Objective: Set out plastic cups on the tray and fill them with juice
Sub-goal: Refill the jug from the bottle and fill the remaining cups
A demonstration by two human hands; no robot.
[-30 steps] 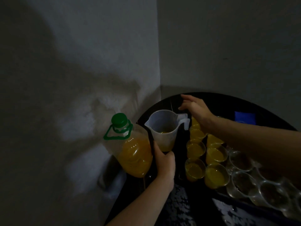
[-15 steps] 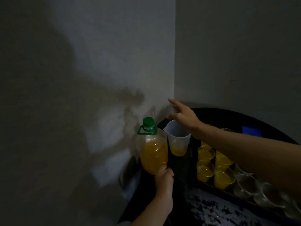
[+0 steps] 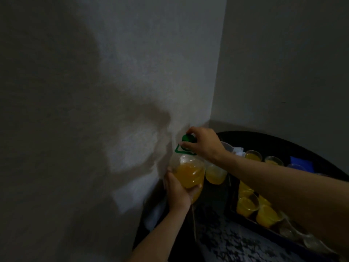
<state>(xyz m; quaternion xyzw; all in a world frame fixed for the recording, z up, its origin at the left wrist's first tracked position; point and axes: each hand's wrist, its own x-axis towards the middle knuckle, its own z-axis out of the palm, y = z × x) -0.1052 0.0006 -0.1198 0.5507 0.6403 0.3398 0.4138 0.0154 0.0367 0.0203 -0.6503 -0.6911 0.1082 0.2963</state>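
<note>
At the far left, a pale wall (image 3: pixel 94 91) with a broad shadow across it. Beside it, low down, the left grip (image 3: pixel 177 190), with fingers curled round the lower body of the juice bottle (image 3: pixel 190 173) and the bottle close against the wall. Inside the bottle, orange juice up to about the shoulder. Above that, clear plastic and a green carry loop (image 3: pixel 179 149) at the neck. On top, the green cap (image 3: pixel 188 138), pinched between the thumb and curled fingers of the right grip (image 3: pixel 204 145) (tight or loosened, impossible to tell).

Just right of the bottle, partly hidden behind the right forearm, a translucent jug (image 3: pixel 215 173) with a little pale juice in the bottom. Further right, on the dark tray (image 3: pixel 264 226), filled cups (image 3: pixel 245 206) of orange juice in rows. Toward the lower right, empty clear cups (image 3: pixel 289 231), dim and blurred. Beyond the cups, a blue object (image 3: pixel 300 161) on the round black tabletop (image 3: pixel 273 140). Along the bottom edge, a dark patterned cloth (image 3: pixel 236 242).
</note>
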